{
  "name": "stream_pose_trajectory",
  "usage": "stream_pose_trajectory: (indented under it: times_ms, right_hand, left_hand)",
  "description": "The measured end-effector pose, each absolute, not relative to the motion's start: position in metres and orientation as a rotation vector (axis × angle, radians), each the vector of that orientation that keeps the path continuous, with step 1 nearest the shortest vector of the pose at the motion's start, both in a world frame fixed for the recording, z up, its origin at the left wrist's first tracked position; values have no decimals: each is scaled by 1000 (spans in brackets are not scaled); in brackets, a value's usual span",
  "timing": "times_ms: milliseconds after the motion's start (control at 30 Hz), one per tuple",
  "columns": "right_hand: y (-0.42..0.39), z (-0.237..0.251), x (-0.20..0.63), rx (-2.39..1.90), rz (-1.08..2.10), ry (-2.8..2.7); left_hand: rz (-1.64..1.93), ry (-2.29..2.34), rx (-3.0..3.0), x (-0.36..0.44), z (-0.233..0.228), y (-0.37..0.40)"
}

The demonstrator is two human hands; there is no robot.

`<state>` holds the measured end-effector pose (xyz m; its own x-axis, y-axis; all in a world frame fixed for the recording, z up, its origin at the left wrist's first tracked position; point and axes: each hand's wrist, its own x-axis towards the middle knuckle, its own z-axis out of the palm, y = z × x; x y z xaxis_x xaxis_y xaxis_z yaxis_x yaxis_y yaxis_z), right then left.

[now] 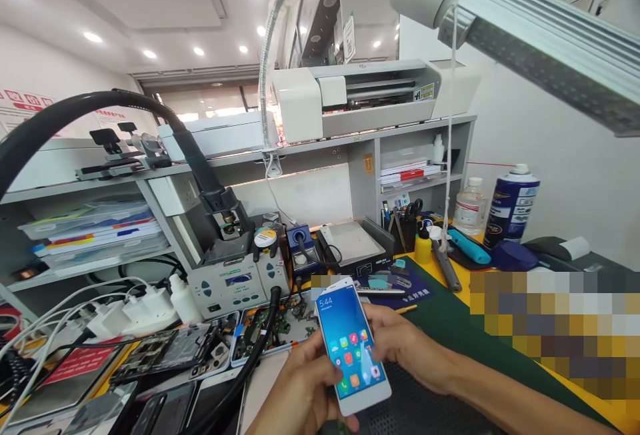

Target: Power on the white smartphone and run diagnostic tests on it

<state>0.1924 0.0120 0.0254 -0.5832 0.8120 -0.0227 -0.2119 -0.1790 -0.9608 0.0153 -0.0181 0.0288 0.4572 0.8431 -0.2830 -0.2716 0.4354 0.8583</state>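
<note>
Over the cluttered tabletop [450,315], near its front edge, both hands hold a white phone [353,352] up toward the camera. Behind it, from large to small: grey shelving with a white machine [350,98] on top, a lamp head [545,42] overhead at right, a black hose [90,112] arcing in from the left, a soldering station [240,282], a blue spray can [511,205], opened phone bodies and circuit boards [175,352] at left, white chargers [145,305], a yellow bottle [423,246].

Phone: screen lit, home icons showing, clock reads 5:44. Tilted, top end leaning away and to the left.

Left hand [300,392]: cradles the lower left of the phone, grip closed around its edge, thumb lying over the lower screen. Right hand [400,348]: fingers wrap behind the right edge, grip narrow and closed on the phone.

Handling, judged: light, rigid slab; glass front fragile and smooth, likely slippery at the polished faces. Best held by the long side edges, fingers backing the rear, as here. Pressure on the glass should stay light. A drop onto the hard tabletop or the tools [445,265] behind could crack it; the dark mat [425,408] below looks kinder.
</note>
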Motion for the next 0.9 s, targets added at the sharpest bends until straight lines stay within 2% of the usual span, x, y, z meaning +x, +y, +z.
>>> stream_pose_trajectory:
  times_ms: [900]
  right_hand:
    - [10, 31, 192, -721, 1840, -1355]
  left_hand:
    - [793, 636, 780, 8, 20, -10]
